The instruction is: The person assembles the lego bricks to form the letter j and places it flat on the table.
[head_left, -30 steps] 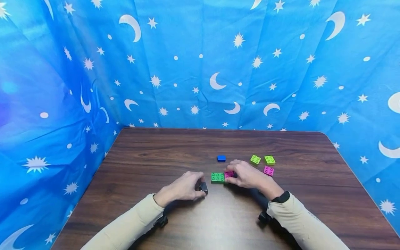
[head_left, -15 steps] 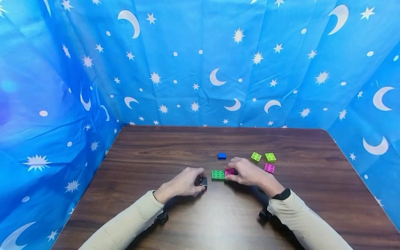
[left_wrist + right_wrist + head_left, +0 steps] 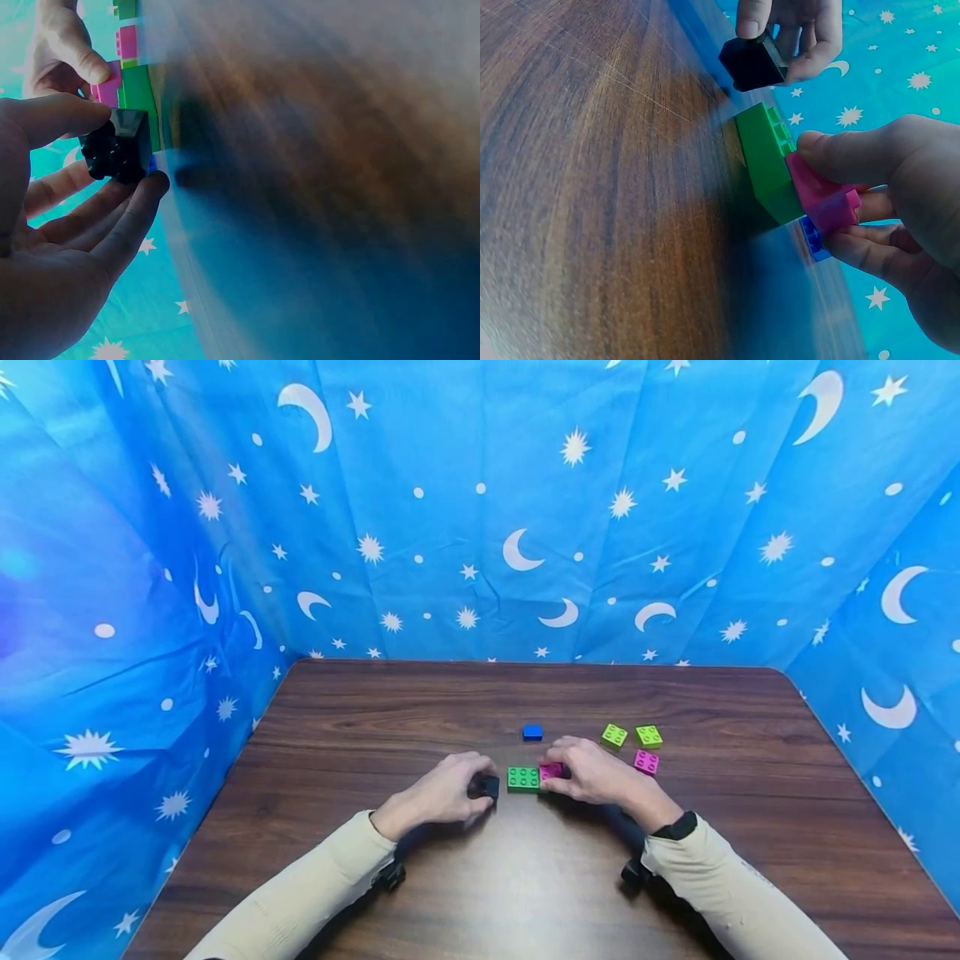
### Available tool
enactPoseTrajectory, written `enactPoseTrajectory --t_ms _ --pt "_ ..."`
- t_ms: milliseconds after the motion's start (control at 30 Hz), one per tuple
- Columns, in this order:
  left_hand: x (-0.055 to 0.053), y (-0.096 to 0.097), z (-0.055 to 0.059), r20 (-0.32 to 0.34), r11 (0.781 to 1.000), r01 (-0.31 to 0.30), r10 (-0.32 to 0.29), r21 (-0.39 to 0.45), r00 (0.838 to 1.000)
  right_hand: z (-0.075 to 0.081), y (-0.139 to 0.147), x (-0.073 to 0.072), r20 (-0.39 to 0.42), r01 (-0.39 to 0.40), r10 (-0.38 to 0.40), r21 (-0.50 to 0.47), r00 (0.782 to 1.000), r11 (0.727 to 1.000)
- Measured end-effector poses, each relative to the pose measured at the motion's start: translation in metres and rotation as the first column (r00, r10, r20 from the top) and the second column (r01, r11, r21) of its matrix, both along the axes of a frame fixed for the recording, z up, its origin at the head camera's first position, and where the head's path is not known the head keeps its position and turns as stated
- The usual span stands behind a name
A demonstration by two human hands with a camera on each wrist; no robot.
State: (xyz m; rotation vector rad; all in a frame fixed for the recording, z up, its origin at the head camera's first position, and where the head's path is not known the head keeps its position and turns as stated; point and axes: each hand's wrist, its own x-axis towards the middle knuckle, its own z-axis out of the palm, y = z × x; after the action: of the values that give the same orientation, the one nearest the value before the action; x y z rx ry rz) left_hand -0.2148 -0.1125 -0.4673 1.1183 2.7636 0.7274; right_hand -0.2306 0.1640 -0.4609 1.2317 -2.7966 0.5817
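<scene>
I have the left grip pinching a small black studded plastic block between thumb and fingers, its studs in sight in the left wrist view. I have the right grip clamped by thumb and fingers on a square pink plastic block, which sits over the end of a longer bright-green rectangular plastic brick nearest that grip; from here I cannot tell whether it is pressed fully down. The green brick lies between the two grips, its uncovered studs facing up, a narrow gap away from the black block. Beyond the right grip and a little to its left, I see a small blue plastic block on the dark wood-grain counter. Beyond the right grip and to its right lie a lime-green square plastic block and, near it, another lime-green square plastic block. A second pink square plastic block rests to the right of the right grip. Well past both grips hangs a blue fabric backdrop printed with white moons and stars.
</scene>
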Motion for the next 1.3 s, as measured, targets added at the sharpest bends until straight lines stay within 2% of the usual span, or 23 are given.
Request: enactPoseTrajectory --t_ms 267,600,833,1067,1300 --pt "-0.003 0.004 -0.007 -0.055 1.000 -0.003 0.005 0.029 0.998 -0.006 0.000 0.003 -0.009 0.002 -0.002 -0.009 1.000 1.000" --pt "-0.004 0.010 -0.008 -0.062 1.000 -0.010 0.011 0.019 0.998 -0.010 -0.001 0.007 -0.039 -0.018 0.017 -0.037 0.999 0.999" --pt "-0.006 0.014 -0.009 -0.077 0.999 -0.012 0.015 0.039 0.997 -0.010 0.000 0.007 -0.038 -0.016 0.015 -0.039 0.999 0.999" --pt "-0.008 0.017 -0.011 -0.058 0.997 -0.039 0.043 0.069 0.997 -0.010 0.000 0.007 -0.043 -0.002 0.001 -0.026 0.999 1.000" --pt "-0.010 0.020 -0.011 -0.081 0.998 -0.043 0.046 0.045 0.996 -0.009 -0.001 0.007 -0.048 0.004 -0.005 -0.021 0.999 1.000"
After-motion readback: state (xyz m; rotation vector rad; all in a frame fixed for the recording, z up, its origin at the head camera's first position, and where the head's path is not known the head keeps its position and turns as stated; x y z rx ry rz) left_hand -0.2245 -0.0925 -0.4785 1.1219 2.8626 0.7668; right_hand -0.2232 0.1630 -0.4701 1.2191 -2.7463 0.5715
